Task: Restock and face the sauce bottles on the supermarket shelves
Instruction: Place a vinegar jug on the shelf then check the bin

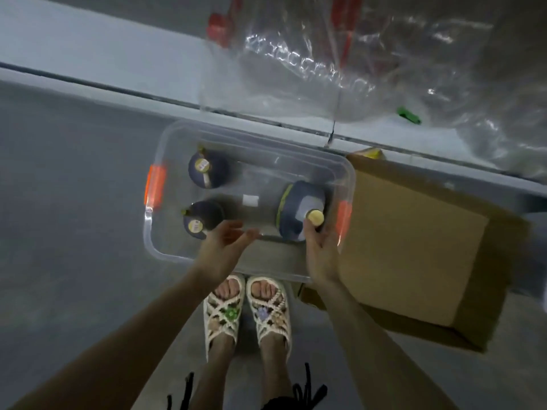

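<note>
Looks like a shop aisle I'm standing in: bare grey floor [74, 202] under my sandals [225, 315], and a long pale shelf base [88, 54] running across the top of the frame. Upper right, crinkled clear wrap [325, 69] with red goods [219, 28] showing through. At right sits a plain cardboard carton [414, 247], and in the centre a clear tub [236, 137] of matching dark sauce bottles [208, 170].

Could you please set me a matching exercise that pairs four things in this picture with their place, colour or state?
1. left hand
2. right hand
3. bin handles
4. cardboard box

A. orange
B. beside the clear bin, on its right
C. open, holding nothing
D. grips the yellow-capped bottle

Pairs: 1-C, 2-D, 3-A, 4-B.
</note>
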Available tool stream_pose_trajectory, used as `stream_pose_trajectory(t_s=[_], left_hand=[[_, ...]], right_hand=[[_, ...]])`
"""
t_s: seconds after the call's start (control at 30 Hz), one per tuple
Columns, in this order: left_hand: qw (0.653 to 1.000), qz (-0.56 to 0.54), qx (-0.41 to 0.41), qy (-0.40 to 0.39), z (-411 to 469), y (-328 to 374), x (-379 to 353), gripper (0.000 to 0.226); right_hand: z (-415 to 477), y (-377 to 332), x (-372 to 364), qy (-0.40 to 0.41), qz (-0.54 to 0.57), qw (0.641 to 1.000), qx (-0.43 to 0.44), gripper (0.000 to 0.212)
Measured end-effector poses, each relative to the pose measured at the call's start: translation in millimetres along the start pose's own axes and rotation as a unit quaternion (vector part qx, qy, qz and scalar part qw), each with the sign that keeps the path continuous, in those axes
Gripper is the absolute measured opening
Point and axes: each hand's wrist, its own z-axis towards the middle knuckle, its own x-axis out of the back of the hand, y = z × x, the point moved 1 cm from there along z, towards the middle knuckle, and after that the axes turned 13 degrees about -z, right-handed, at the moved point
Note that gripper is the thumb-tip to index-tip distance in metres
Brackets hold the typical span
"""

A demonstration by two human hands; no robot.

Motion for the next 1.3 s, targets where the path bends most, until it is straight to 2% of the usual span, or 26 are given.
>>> stream_pose_trajectory(t_s=[0.1, 0.2, 0.3, 0.33, 0.53, 0.67, 0.7, 0.77, 0.87, 0.93, 1.03, 1.17, 1.3], left_hand=[[1.000, 0.010, -0.006, 0.011, 12.7, -13.5, -1.7, 0.048], [1.000, 0.013, -0.001, 0.011, 17.3, -17.0, -1.9, 0.047], [0.999, 0.032, -0.007, 0.013, 17.4, -11.1, 1.6, 0.053], [0.999, 0.040, -0.011, 0.013, 16.5, -7.4, 3.6, 0.051], [0.997, 0.068, -0.030, 0.005, 1.9, 18.9, 15.4, 0.042], [0.997, 0.069, -0.036, -0.022, -25.0, 45.1, 20.5, 0.057], [0.997, 0.067, -0.039, -0.031, -33.5, 52.7, 20.9, 0.055], [0.996, 0.052, -0.050, -0.045, -53.0, 71.6, 22.4, 0.044], [0.996, 0.025, -0.054, -0.074, -85.7, 109.4, 23.9, 0.059], [0.992, 0.032, -0.069, -0.100, -110.6, 137.4, 23.8, 0.060], [0.980, 0.061, -0.109, -0.152, -159.9, 189.1, 21.0, 0.089], [0.952, 0.089, -0.178, -0.233, -237.6, 278.0, 14.6, 0.100], [0.899, 0.148, -0.270, -0.312, -331.1, 374.6, -4.2, 0.121]], right_hand=[[12.6, 8.4, -21.0, 0.026, 0.009, 1.000, 0.005, 0.037], [19.9, 23.5, -35.0, 0.027, -0.011, 0.999, -0.041, 0.035], [22.5, 23.3, -36.8, 0.014, 0.009, 0.998, -0.068, 0.065], [24.8, 21.8, -36.3, 0.009, 0.009, 0.998, -0.067, 0.070], [20.1, -2.6, -15.1, 0.006, 0.072, 0.997, -0.017, 0.034], [-12.4, -29.7, 12.1, 0.013, 0.122, 0.992, 0.031, 0.014], [-20.6, -38.7, 20.7, 0.015, 0.136, 0.990, 0.040, 0.014], [-37.2, -60.7, 41.8, 0.021, 0.148, 0.987, 0.057, 0.019], [-62.0, -94.7, 78.0, 0.028, 0.138, 0.986, 0.090, 0.011], [-83.1, -121.2, 106.9, 0.023, 0.139, 0.984, 0.107, 0.008], [-124.0, -170.1, 165.4, 0.021, 0.136, 0.981, 0.140, 0.008], [-191.7, -237.9, 262.9, 0.040, 0.129, 0.976, 0.168, 0.006], [-270.5, -304.1, 372.3, 0.121, 0.136, 0.961, 0.210, 0.026]])
